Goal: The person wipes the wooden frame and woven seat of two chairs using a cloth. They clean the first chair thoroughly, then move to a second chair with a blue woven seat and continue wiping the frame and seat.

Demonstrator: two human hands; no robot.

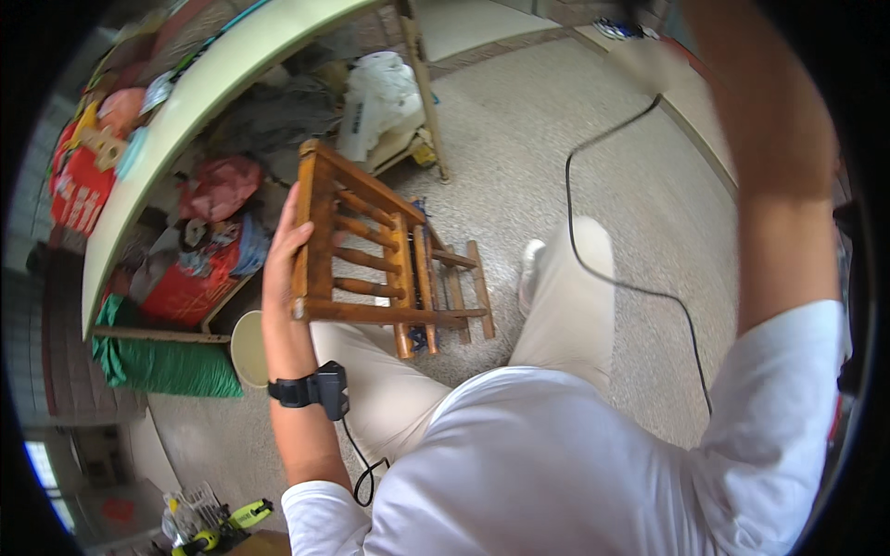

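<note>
My left hand (286,243) grips the top rail of a small brown wooden chair (320,232), its thumb over the near face and its other fingers hidden behind. The chair is tilted in front of me, its turned back spindles toward the left and its legs toward the right. Part of it is beside and above my left thigh. A black device (331,389) is strapped to my left wrist, with a thin cable running from it. My right forearm (774,139) is raised to the upper right and smeared by motion. The right hand itself is beyond the upper edge.
A pale-topped table (153,153) stands at the left, with bags beneath, including a white plastic bag (385,97). A cream bucket (248,347) stands near a green bundle (167,361). A black cable (640,289) hangs across my right side. Shoes (612,30) lie far off.
</note>
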